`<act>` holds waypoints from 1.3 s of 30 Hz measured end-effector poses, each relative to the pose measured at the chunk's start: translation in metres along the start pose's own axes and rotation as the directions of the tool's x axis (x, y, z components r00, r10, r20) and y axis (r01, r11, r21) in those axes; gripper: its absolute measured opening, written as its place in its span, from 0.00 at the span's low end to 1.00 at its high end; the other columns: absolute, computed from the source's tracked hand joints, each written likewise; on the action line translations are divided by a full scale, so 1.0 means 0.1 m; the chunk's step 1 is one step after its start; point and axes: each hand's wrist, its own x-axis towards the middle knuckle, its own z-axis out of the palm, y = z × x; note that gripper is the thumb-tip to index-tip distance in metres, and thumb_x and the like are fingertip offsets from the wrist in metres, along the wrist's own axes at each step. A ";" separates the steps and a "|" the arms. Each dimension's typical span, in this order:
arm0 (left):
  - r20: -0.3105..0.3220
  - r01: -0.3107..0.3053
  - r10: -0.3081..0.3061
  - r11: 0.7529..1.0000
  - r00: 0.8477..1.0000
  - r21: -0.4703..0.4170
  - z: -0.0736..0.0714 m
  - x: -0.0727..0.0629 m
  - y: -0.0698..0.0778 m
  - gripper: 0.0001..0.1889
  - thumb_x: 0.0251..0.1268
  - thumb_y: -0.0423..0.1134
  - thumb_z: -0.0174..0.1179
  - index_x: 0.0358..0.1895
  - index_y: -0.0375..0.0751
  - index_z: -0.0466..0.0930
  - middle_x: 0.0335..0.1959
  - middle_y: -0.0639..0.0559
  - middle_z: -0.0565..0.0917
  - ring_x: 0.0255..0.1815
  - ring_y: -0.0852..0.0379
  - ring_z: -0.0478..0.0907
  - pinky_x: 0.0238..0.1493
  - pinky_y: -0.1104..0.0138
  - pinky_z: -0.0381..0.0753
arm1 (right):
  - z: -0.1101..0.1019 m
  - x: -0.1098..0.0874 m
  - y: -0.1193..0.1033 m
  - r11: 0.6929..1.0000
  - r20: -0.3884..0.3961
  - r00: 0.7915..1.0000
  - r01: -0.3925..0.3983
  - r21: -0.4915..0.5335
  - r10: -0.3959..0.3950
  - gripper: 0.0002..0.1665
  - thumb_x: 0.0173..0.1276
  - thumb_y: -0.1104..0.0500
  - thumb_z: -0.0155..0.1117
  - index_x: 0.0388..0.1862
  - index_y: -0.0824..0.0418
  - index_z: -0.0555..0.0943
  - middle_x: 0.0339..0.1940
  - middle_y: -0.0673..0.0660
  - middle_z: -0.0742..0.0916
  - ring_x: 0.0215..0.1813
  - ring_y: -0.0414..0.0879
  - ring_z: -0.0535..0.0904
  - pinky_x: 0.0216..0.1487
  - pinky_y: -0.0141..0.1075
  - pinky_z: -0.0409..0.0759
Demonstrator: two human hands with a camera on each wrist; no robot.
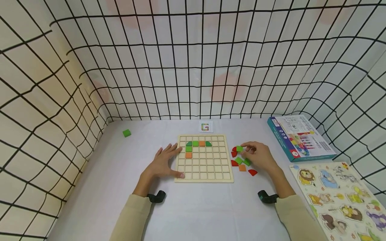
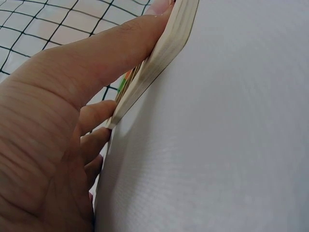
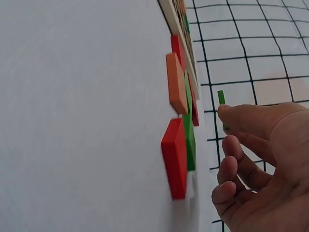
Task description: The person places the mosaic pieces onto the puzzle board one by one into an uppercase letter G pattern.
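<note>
My left hand (image 1: 164, 161) rests on the left edge of a wooden grid board (image 1: 212, 167), its fingers spread and its thumb near the lower corner. In the left wrist view the thumb lies over the board's rim (image 2: 166, 53). My right hand (image 1: 260, 154) pinches a green square tile (image 3: 221, 97) between thumb and index finger, raised off the table. Below that hand lie red quarter-round tiles (image 1: 252, 172), green tiles (image 1: 238, 160) and an orange square tile (image 1: 242, 168). On the board, green and orange tiles (image 1: 188, 155) form a row with a column down its left end.
A small card with a G pattern (image 1: 206, 127) lies behind the board. Far left sits a green block (image 1: 127, 133). To the right are a toy box (image 1: 304, 137) and an animal puzzle board (image 1: 340, 197). Black wire mesh (image 1: 187, 67) surrounds the table.
</note>
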 end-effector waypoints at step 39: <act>-0.006 0.011 -0.011 1.000 1.000 -0.015 -0.02 0.00 0.04 0.62 0.40 0.69 0.78 0.82 0.55 0.59 0.86 0.51 0.52 0.88 0.46 0.41 0.84 0.42 0.36 | 0.92 0.10 -1.06 0.965 0.167 0.957 0.210 0.160 -0.236 0.14 0.64 0.57 0.77 0.48 0.56 0.89 0.33 0.49 0.83 0.32 0.43 0.74 0.35 0.33 0.75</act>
